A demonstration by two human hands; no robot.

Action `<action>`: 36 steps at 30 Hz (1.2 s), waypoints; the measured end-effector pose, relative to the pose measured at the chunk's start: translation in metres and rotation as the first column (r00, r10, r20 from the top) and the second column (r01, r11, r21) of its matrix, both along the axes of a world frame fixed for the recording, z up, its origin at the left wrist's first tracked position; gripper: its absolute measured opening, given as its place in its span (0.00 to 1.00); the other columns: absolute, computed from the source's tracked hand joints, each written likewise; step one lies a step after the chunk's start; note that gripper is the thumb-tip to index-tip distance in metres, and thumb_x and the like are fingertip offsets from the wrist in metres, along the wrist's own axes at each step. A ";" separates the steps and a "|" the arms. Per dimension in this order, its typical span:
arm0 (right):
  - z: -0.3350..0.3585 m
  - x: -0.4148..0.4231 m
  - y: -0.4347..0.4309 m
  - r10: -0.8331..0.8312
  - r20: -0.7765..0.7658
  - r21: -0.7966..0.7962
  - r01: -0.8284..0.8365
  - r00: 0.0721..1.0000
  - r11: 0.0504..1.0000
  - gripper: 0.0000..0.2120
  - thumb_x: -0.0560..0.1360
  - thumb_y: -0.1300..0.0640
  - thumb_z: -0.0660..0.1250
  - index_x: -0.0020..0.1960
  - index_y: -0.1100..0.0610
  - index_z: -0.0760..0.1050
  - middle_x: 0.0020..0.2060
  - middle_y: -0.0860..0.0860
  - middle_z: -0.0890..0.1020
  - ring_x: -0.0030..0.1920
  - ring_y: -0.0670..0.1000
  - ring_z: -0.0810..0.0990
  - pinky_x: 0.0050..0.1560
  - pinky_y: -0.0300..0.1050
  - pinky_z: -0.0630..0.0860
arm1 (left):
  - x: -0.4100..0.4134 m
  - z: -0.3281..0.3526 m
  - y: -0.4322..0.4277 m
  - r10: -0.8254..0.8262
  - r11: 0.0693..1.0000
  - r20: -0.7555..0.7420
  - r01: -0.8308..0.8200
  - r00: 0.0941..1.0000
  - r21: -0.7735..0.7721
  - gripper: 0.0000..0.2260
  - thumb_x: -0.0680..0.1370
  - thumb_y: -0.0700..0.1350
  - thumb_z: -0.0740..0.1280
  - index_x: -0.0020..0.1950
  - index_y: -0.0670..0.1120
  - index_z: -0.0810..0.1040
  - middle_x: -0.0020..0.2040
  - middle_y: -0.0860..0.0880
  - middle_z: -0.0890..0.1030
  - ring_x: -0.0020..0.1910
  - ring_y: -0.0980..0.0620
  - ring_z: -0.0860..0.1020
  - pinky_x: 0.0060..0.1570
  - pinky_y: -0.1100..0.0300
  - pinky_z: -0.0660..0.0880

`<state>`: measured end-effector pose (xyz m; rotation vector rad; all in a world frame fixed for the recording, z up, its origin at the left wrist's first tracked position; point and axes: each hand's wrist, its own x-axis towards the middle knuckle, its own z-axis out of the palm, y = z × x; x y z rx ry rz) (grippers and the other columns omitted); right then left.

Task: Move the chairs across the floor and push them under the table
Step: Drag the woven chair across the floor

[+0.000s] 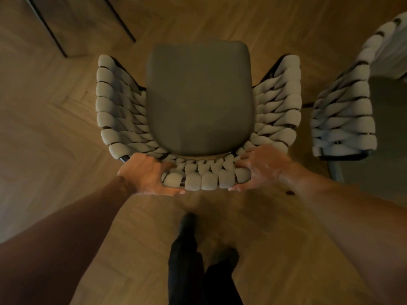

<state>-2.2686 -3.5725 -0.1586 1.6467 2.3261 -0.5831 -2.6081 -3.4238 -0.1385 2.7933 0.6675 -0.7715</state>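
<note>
A chair (pixel 199 100) with a grey seat cushion and a pale braided-rope back and arms stands right below me, its back toward me. My left hand (pixel 147 172) grips the left part of the top of the backrest, fingers curled over the rope. My right hand (pixel 259 166) grips the right part of the same backrest. A second chair (pixel 345 111) of the same kind stands at the right edge, only partly in view.
The floor (pixel 55 133) is wooden herringbone parquet. Two dark slanted legs or frame bars (pixel 119 18) show at the top left, likely the table's. My own dark-trousered legs (pixel 187 256) are below the chair.
</note>
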 end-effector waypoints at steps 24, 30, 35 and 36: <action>0.016 0.189 0.402 0.025 0.038 0.032 -0.026 0.999 0.999 0.44 0.67 0.11 0.45 0.55 0.42 0.81 0.45 0.42 0.82 0.47 0.49 0.79 0.48 0.49 0.78 | 0.184 0.001 0.383 0.093 0.996 0.110 -0.094 0.990 0.008 0.39 0.66 0.89 0.49 0.52 0.59 0.77 0.33 0.60 0.75 0.31 0.57 0.76 0.39 0.59 0.79; 0.012 0.239 0.483 0.048 0.041 0.029 -0.049 0.998 0.998 0.44 0.67 0.11 0.44 0.56 0.41 0.81 0.46 0.41 0.82 0.47 0.48 0.80 0.48 0.47 0.78 | 0.234 0.002 0.461 0.100 0.994 0.124 -0.104 0.987 0.023 0.39 0.65 0.89 0.49 0.52 0.60 0.77 0.34 0.60 0.76 0.32 0.57 0.76 0.39 0.59 0.79; 0.011 0.288 0.566 0.097 0.033 0.037 -0.098 0.995 0.994 0.43 0.67 0.11 0.45 0.57 0.40 0.81 0.46 0.40 0.82 0.47 0.46 0.79 0.47 0.45 0.78 | 0.277 -0.001 0.530 0.136 0.990 0.145 -0.142 0.980 0.028 0.38 0.66 0.88 0.50 0.52 0.60 0.78 0.35 0.60 0.78 0.32 0.57 0.77 0.39 0.58 0.79; 0.011 0.297 0.584 0.104 0.036 0.037 -0.106 0.994 0.994 0.43 0.68 0.11 0.46 0.58 0.40 0.80 0.46 0.40 0.82 0.47 0.46 0.79 0.47 0.45 0.78 | 0.285 -0.001 0.545 0.147 0.988 0.146 -0.152 0.978 0.024 0.38 0.66 0.88 0.50 0.52 0.61 0.78 0.35 0.60 0.78 0.33 0.57 0.77 0.39 0.58 0.79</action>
